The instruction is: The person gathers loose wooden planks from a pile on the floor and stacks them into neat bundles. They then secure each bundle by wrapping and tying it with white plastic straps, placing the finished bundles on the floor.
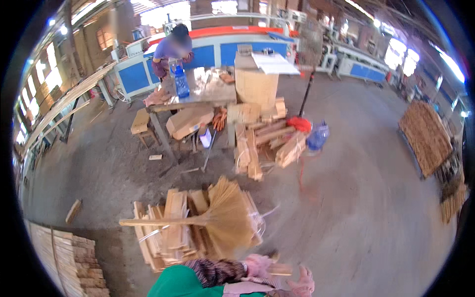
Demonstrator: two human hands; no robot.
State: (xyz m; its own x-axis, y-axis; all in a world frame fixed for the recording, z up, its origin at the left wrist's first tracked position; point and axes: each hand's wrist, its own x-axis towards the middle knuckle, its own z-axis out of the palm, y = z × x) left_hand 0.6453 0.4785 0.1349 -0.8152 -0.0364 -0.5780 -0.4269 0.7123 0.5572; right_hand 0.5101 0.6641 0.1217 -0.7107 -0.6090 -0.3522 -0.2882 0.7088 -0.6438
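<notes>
Near the bottom edge, my left hand, in a pink glove below a dark striped knit sleeve, closes around a short light wood strip that sticks out to its right. My right hand, also in a pink glove, is just right of the strip with its fingers apart; I see nothing held in it. Both hands are slightly blurred. Left of and beyond them lies a straw broom, its handle pointing left. It rests across a heap of tied wood strips on the floor.
Ahead stand a work table with a blue bottle and a pile of wood bundles. A blue water jug sits beside them. Stacked boards are at lower left. Behind the table, a person leans by a blue machine.
</notes>
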